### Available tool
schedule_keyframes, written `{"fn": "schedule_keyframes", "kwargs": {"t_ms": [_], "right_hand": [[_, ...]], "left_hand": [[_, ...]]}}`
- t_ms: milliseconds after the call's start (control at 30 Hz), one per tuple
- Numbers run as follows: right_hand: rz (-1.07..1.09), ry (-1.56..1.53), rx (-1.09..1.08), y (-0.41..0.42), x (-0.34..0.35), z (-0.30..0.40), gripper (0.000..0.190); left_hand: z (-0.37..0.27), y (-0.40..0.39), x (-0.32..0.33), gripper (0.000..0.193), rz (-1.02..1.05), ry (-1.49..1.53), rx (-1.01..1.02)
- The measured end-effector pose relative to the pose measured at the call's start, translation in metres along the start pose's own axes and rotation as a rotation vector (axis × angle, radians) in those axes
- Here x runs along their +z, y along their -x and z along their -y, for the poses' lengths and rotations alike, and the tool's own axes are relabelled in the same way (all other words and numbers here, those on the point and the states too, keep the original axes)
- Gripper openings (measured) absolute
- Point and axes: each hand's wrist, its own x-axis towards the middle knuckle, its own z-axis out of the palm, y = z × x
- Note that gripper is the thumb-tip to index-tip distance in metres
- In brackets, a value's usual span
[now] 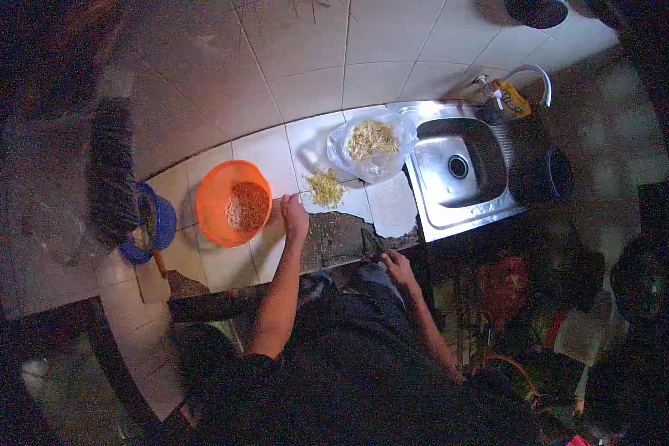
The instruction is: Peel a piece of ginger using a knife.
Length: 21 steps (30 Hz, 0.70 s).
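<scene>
My left hand (295, 216) is over the counter, its fingers drawn together, between an orange plastic bowl (211, 209) and a small loose heap of yellowish-green sprout pieces (325, 188). Pale, thin strands that look like bean sprouts (246, 207) lie in the bowl. At the counter's front edge is my right hand (400, 268), with thumb and fingers close together. Whether either hand pinches something small cannot be made out. Behind the heap, an open clear plastic bag (380, 167) holds a mass of bean sprouts (372, 139).
A stainless steel sink (443, 167) is set into the counter on the right, with a curved tap (545, 83) and a yellow pouch (514, 100) behind it. Broken tiles expose rough concrete (334, 237) along the front edge. A blue container (164, 217) stands left, beside a black plastic bag (111, 173).
</scene>
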Motion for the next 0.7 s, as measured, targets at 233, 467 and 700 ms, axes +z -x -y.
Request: {"fn": "schedule_keyframes", "kwargs": {"t_ms": [233,467,700], "right_hand": [[0.054,0.02,0.067,-0.004,0.001,0.002,0.045],[0.029,-0.076,0.005,-0.003,0.002,0.003,0.045],[-0.019,-0.053,0.029,-0.004,0.004,-0.013,0.042]], "left_hand": [[0.01,-0.011,0.017,0.022,0.03,0.172,0.095],[0.028,-0.017,0.007,0.026,-0.076,0.265,0.014],[0.004,-0.011,0.005,0.037,-0.133,-0.029,0.218]]}}
